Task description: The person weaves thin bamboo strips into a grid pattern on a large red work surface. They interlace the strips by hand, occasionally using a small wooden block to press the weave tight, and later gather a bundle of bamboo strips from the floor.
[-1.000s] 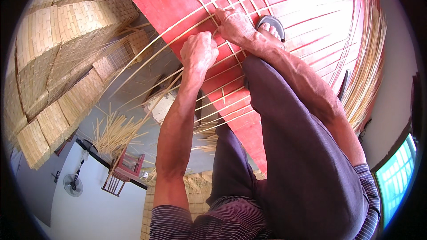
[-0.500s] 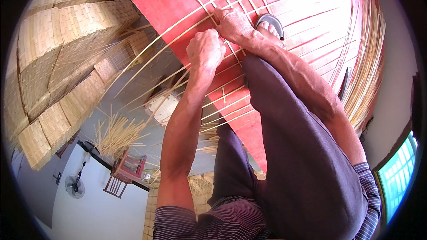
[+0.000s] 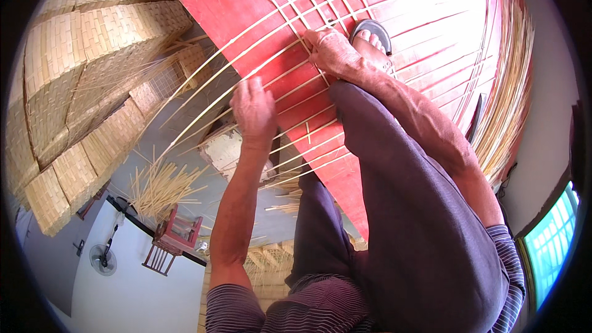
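Observation:
Pale bamboo strips point(image 3: 275, 13) cross in an open lattice on a red board point(image 3: 203, 9). On the board my right hand point(image 3: 336, 52) is closed, pinching a strip at a crossing near the lattice's lower edge. To the left, just past the board's edge, my left hand point(image 3: 254, 108) hangs over the loose strip ends, back upward and fingers bent. Its fingertips are slightly blurred and turned away, so whether a strip is between them is hidden. My sandalled foot point(image 3: 372, 37) presses on the board right beside the right hand.
Stacked woven bamboo panels point(image 3: 92, 43) fill the left side. Loose cut strips point(image 3: 163, 185) lie on the floor near a worn box point(image 3: 223, 151). A thick bundle of long strips point(image 3: 515, 80) runs along the board's right side. Long strip ends stick out past the board's left edge.
My left hand has moved down and left, away from the right hand. The right hand has shifted slightly down and right. One strip now lies lower, curving out past the board's edge.

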Available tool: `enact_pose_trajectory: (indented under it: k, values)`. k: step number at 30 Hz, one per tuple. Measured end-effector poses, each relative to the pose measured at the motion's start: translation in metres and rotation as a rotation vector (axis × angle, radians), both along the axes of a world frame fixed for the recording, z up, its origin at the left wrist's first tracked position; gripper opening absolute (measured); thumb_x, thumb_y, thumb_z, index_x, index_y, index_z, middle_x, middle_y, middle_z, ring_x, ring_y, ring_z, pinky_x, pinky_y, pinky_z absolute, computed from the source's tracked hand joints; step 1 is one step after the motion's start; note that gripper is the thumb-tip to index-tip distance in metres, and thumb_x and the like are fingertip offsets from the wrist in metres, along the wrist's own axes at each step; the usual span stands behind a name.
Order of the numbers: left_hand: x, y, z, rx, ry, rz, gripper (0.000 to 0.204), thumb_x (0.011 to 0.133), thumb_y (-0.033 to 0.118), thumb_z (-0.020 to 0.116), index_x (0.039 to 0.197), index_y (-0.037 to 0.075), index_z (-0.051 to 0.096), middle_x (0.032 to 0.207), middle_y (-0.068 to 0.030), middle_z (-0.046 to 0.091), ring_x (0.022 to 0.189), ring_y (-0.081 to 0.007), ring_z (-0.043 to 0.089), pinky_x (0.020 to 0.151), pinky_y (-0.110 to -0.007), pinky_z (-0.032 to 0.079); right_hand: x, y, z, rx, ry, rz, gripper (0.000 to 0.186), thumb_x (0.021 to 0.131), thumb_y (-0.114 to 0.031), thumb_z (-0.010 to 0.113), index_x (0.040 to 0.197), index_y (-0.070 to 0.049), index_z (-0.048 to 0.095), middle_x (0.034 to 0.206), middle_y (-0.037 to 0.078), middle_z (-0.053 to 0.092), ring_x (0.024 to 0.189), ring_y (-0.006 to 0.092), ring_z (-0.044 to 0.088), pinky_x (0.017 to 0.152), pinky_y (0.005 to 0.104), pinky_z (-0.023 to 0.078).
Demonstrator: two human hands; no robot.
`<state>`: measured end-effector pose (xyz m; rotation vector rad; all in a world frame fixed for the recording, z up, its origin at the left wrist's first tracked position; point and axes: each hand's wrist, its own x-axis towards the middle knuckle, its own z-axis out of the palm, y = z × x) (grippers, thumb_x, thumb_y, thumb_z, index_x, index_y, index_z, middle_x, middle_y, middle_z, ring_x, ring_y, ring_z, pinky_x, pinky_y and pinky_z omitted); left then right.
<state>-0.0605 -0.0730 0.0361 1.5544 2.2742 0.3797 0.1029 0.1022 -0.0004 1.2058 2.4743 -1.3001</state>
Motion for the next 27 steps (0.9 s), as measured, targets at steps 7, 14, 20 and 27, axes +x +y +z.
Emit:
enact_pose_trajectory:
  k: [7,14,20,27]
  values:
    - [-0.004,0.018,-0.004,-0.182,-0.077,-0.059,0.023,0.088,0.026,0.062,0.098,0.005,0.060,0.095,-0.0163,0.063,0.094,-0.0369,0.062,0.083,-0.049,0.046,0.001,-0.006,-0.018,0.117,0.037,-0.066,0.007,0.078,0.000,0.057,0.085,-0.002,0.060,0.075,0.024,0.064,0.075,0.0440,0.065,0.065,0.0517,0.049]
    - [0.025,0.073,-0.014,-0.448,-0.380,-0.054,0.029,0.090,0.026,0.055,0.091,-0.001,0.066,0.094,-0.0276,0.067,0.092,-0.0473,0.064,0.081,-0.055,0.048,0.002,-0.006,-0.014,0.167,0.053,-0.049,0.010,0.076,-0.001,0.060,0.087,-0.002,0.061,0.076,0.025,0.065,0.076,0.0450,0.065,0.065,0.0532,0.049]
    - [0.037,0.079,-0.008,-0.436,-0.359,-0.038,0.030,0.089,0.026,0.055,0.092,-0.001,0.067,0.093,-0.0294,0.067,0.093,-0.0495,0.063,0.082,-0.058,0.048,-0.004,0.000,0.003,0.032,-0.092,0.044,0.023,0.077,-0.006,0.066,0.099,-0.001,0.060,0.092,0.026,0.067,0.092,0.0440,0.066,0.077,0.0527,0.054]
    - [0.022,0.049,0.009,0.178,-0.073,-0.076,0.017,0.089,0.019,0.062,0.100,0.006,0.065,0.097,-0.0166,0.066,0.093,-0.0370,0.063,0.082,-0.050,0.048,0.012,-0.007,0.005,0.011,-0.025,0.063,0.020,0.080,-0.003,0.058,0.100,0.000,0.061,0.088,0.027,0.067,0.087,0.0456,0.067,0.077,0.0545,0.053]
